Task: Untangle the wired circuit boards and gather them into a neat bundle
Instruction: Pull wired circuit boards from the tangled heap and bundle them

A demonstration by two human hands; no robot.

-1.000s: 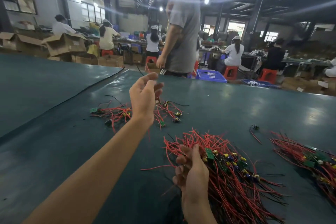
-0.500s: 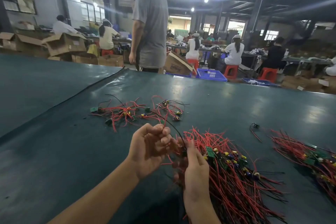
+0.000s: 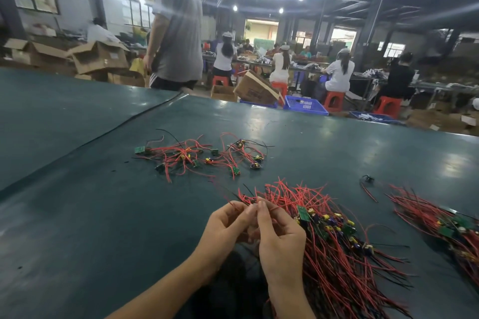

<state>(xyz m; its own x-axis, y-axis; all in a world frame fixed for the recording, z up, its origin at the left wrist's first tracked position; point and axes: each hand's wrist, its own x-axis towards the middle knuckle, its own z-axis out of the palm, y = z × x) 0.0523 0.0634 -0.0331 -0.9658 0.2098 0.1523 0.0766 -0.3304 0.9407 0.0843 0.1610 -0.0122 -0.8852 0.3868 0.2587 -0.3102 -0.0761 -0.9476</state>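
A thick bundle of red-wired green circuit boards (image 3: 334, 238) lies on the dark green table (image 3: 103, 215) in front of me. My right hand (image 3: 281, 238) grips the bundle's near left side, its fingertips pinching red wires at the top. My left hand (image 3: 228, 223) is beside it, fingers curled, pinching the same thin wires where the two hands meet. A loose tangle of wired boards (image 3: 199, 155) lies spread farther back on the table.
A second red-wire bundle (image 3: 440, 223) lies at the right edge, with a single stray part (image 3: 368, 180) near it. A person in a grey shirt (image 3: 178, 28) walks behind the table. Cardboard boxes, blue crates and seated workers fill the background.
My left hand drew back from the far tangle to the near bundle and now pinches wires next to my right hand. The person in grey walked left.
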